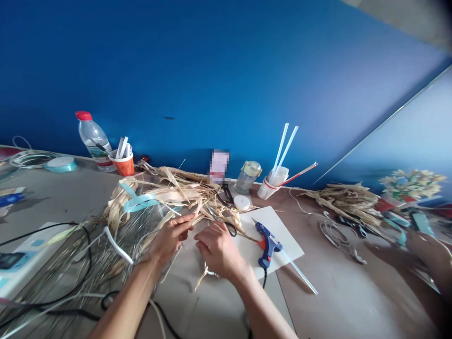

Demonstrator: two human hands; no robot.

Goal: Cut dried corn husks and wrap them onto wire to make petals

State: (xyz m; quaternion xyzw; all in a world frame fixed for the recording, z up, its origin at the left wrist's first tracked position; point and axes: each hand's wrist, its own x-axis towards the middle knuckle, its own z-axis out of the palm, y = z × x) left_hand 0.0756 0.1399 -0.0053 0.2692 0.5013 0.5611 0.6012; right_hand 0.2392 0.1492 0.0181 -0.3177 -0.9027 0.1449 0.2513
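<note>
Over the middle of the table, my left hand (pixel 173 235) is closed, with a pale dried husk strip (pixel 198 207) pinched at its fingertips. Close beside it on the right, my right hand (pixel 219 247) has its fingers curled; what they hold is hidden. A pale twisted husk piece (pixel 200 278) shows below that hand, but whether it is gripped I cannot tell. Just beyond both hands lies a heap of dried husks (pixel 183 192) with light blue ribbon (pixel 141 203) across it. Scissors (pixel 231 229) rest partly behind my right hand.
A blue glue gun (pixel 270 245) lies on white paper (pixel 289 242) at right. Thin wires (pixel 116 249) and a black cable (pixel 90 256) spread at left. Behind stand a bottle (pixel 93 141), cups and a glass jar (pixel 248 176). Another person's hand (pixel 429 254) is at far right.
</note>
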